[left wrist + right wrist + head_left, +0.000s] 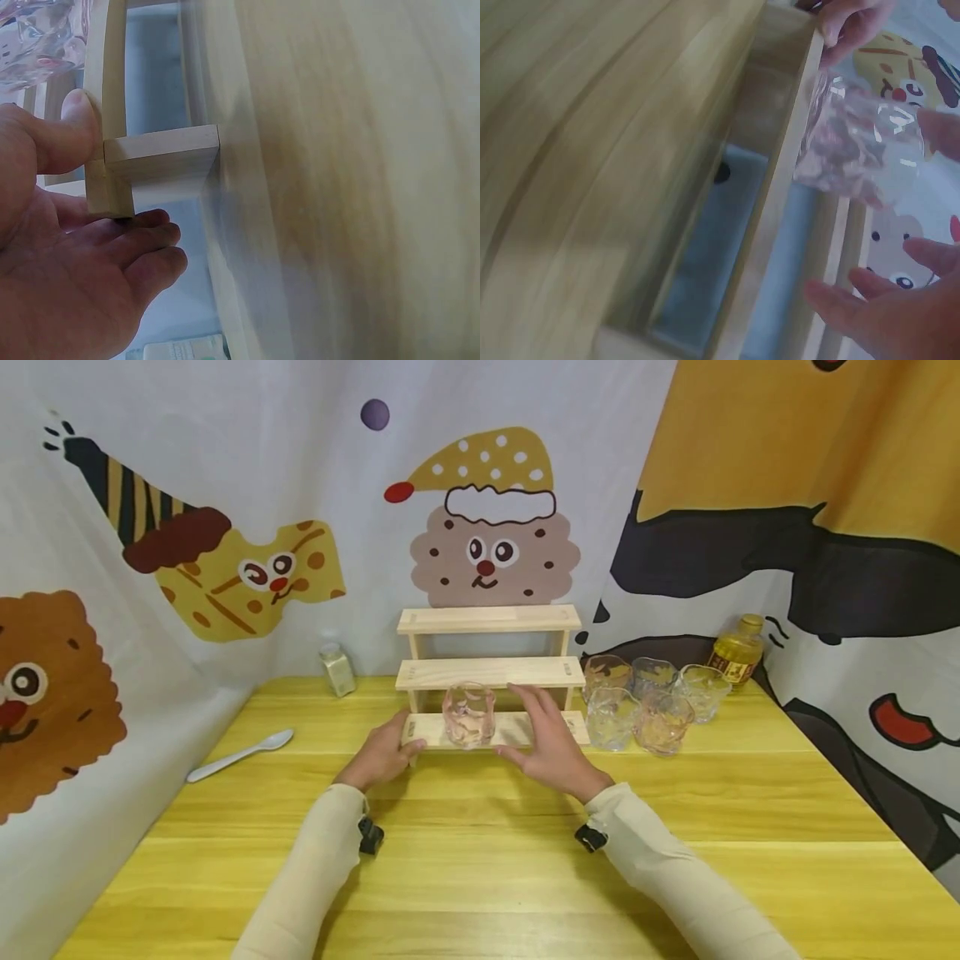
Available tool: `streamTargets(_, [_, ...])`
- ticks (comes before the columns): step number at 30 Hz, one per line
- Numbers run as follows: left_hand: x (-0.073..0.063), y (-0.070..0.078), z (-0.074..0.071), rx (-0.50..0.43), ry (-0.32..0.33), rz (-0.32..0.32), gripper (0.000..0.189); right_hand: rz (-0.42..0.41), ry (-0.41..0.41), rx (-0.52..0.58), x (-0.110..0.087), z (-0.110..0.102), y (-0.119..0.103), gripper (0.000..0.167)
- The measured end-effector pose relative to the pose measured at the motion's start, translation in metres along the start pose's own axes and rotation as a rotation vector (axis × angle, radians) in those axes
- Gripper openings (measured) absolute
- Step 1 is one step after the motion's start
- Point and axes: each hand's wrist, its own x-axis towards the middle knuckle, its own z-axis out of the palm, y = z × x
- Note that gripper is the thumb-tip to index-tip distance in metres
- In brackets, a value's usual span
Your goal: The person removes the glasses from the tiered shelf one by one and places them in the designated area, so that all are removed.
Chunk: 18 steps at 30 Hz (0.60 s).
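Note:
A three-step wooden display rack (pixel 491 672) stands against the curtain at the back of the table. On the left part of its lowest step sits a pinkish clear glass (pixel 469 717) with a wavy surface. My left hand (pixel 378 753) grips the left end of that step, thumb (pixel 79 116) on the board and the other fingers curled around its end. My right hand (pixel 551 743) is beside the glass on its right, fingers spread and apart from it. In the right wrist view the glass (pixel 847 142) appears between the spread fingers.
Several wavy glasses (pixel 663 723), clear and tinted, stand close to the rack's right end. Behind them is an oil bottle (pixel 738 650). Left of the rack are a small shaker jar (pixel 337 670) and a white spoon (pixel 242 755). A printed curtain (pixel 300 468) encloses the table.

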Motion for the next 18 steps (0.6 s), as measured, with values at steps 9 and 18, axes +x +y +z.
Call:
streamTargets(9, [-0.001,0.000,0.001,-0.002,-0.009,-0.021,0.063,0.140,-0.069,0.201,0.023,0.022,-0.017,0.096])
streamTargets(18, [0.000,0.002,-0.001,-0.004,-0.016,-0.015,0.063,0.191,-0.014,0.226,0.040,0.042,-0.031,0.096])
